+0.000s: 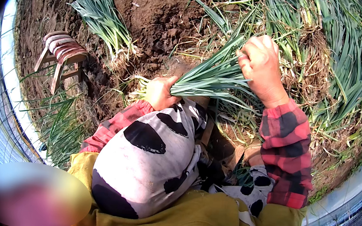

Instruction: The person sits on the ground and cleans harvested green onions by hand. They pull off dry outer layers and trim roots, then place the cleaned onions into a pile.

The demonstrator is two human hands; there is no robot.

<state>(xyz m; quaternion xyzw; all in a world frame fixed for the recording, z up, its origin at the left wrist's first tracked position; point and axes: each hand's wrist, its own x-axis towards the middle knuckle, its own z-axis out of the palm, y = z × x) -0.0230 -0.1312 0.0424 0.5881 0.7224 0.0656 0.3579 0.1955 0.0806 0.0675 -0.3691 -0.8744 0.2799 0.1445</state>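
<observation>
My left hand point(162, 93) is closed around a bunch of long-leaved green plants point(211, 77), resembling leeks or green onions, near their pale lower ends. The roots point left and the leaves fan out to the upper right. My right hand point(259, 66) is raised at the leaf ends with its fingers curled; whether it pinches a leaf cannot be told. Both hands are above my knee, in black-and-white spotted trousers. Another bunch point(102, 22) lies on the soil at the upper left, its roots towards me.
A small wooden stool point(64, 48) with a striped padded seat stands at the left. Large heaps of the same plants point(355, 67) with dry roots fill the right side. Bare brown soil point(157, 3) shows between. Pale sheeting point(12, 66) edges the ground at the left.
</observation>
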